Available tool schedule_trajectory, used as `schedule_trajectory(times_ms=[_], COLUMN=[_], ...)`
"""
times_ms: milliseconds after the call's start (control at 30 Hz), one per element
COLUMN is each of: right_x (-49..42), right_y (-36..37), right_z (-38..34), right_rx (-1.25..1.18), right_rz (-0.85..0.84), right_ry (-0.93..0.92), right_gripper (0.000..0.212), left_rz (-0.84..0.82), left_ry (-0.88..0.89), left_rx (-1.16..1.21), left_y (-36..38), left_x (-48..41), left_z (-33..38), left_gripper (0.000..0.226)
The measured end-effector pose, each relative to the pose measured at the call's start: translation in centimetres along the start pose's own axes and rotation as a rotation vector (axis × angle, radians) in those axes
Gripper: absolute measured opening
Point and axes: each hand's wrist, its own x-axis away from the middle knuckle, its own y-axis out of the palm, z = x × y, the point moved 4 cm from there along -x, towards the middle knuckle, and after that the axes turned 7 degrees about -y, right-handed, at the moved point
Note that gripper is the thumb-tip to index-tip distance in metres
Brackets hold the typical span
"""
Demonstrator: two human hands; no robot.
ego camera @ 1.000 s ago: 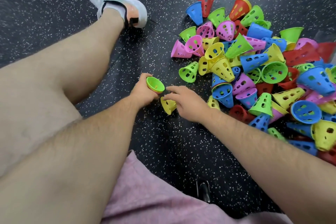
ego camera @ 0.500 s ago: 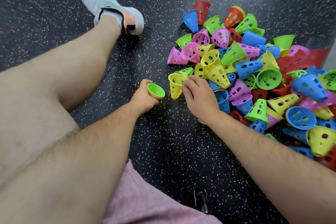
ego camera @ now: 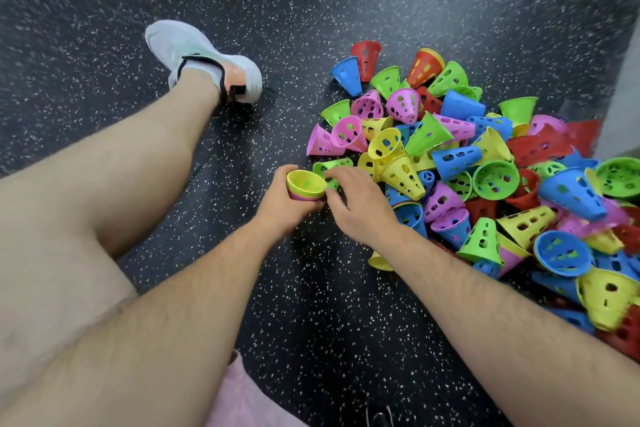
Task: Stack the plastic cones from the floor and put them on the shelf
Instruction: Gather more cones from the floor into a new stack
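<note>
My left hand [ego camera: 277,208] grips a short stack of nested cones [ego camera: 304,185], open end up, with a yellow cone innermost and a pink rim showing under it. My right hand [ego camera: 360,208] is against the stack's right side, its index finger and thumb curled at the yellow cone's rim. A green cone [ego camera: 334,165] lies on the floor just behind those fingers. A big heap of perforated cones [ego camera: 485,177] in pink, yellow, green, blue and red spreads over the floor to the right.
The floor [ego camera: 311,305] is dark speckled rubber. My bare left leg [ego camera: 104,184] stretches out to the left and ends in a white shoe [ego camera: 204,55]. Pink shorts [ego camera: 242,402] show at the bottom. A pale wall edge [ego camera: 620,107] rises at the far right.
My right hand carried a yellow cone from the floor to the stack in my left hand and set it inside, covering the green cone that was innermost.
</note>
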Motion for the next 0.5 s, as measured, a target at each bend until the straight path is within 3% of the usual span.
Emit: schedule_trajectory(times_ms=[200,400,500], right_x=[-2.5,-3.6,-3.4], right_y=[0.8,-0.5,-1.2], right_z=[1.8,1.8,2.4], right_rx=[0.458,0.545,0.572], right_rz=[-0.288,-0.261,-0.273], right_ry=[-0.103,-0.189,-0.206], right_gripper=[0.059,0.041,0.042], left_rz=[0.021,0.022,0.01], left_ry=[-0.04,-0.048,-0.064], left_rx=[0.007,-0.03,-0.024], left_y=[0.0,0.2,0.3], left_x=[-1.0,-1.2,-1.2], left_z=[-0.7,-0.8,-1.0], left_gripper=[0.087,0.09,0.093])
